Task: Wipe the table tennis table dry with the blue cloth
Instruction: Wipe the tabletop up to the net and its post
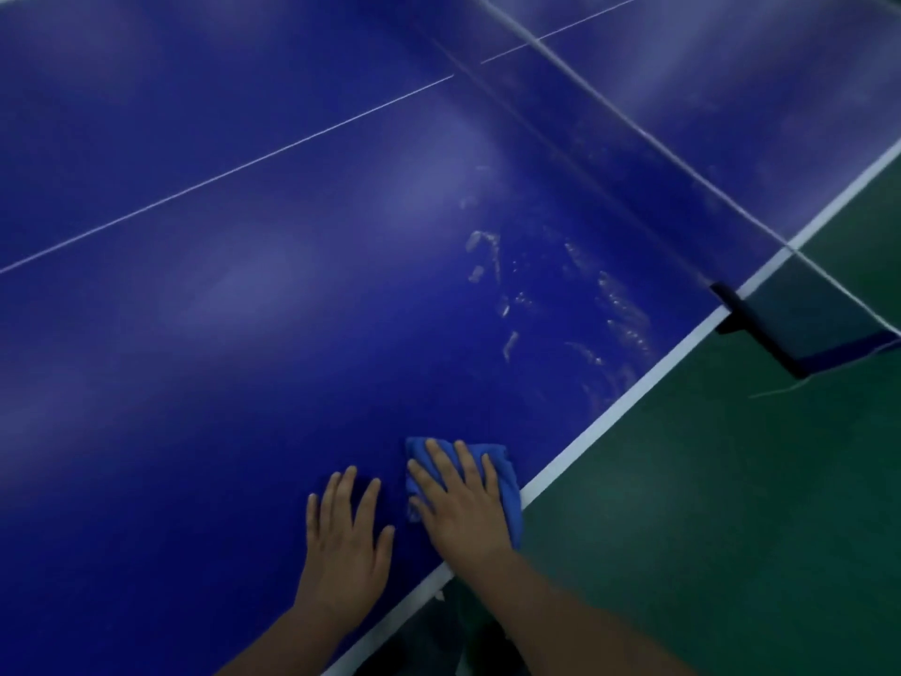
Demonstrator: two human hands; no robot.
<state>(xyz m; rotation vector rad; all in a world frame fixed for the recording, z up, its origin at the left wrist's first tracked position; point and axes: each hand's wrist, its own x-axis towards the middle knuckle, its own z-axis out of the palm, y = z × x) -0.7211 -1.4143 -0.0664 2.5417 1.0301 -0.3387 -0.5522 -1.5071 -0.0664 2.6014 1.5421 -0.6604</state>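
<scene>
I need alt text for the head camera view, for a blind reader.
A person's right hand presses a blue cloth flat on a blue table tennis table near its white side edge; the left hand rests flat beside it. Water streaks lie ahead, toward the net.

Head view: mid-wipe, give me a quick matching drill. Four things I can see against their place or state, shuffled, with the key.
1. blue cloth
2. left hand
3. water streaks
4. net clamp

A. black, fixed at the side edge of the table
B. pressed flat under the right hand
C. flat on the bare surface, holding nothing
D. spread on the surface between cloth and clamp

Pairs: 1-B, 2-C, 3-D, 4-A.
</scene>
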